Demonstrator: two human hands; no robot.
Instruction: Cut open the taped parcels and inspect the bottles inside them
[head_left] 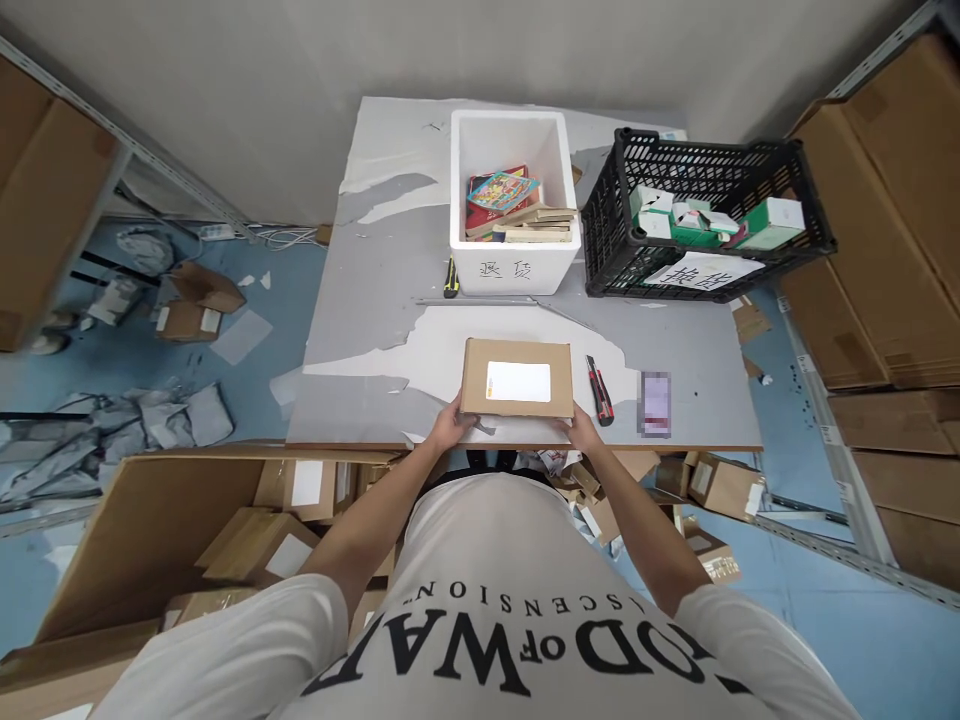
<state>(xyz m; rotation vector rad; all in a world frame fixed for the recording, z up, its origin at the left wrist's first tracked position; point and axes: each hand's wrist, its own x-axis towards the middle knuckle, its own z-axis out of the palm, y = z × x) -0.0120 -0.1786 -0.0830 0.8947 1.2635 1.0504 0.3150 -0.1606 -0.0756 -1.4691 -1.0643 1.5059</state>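
Note:
A brown cardboard box (517, 352) with a white label (518, 381) on it is at the front of the grey table, between my two hands. My left hand (451, 424) grips its lower left corner, the fingers partly hidden under the box. On the other side, my right hand (580, 430) holds the lower right corner, with its fingertips also partly out of sight. Just right of the box lies a red and black utility knife (599, 391). Farther right is a purple, blurred rectangular item (655, 405).
A white foam box (510, 270) holding books stands at the back, with a yellow and black cutter (451, 278) beside it. Right of it is a black crate (697, 270) of green and white boxes. A large carton (97, 540) of parcels sits below the table's left front edge (352, 446).

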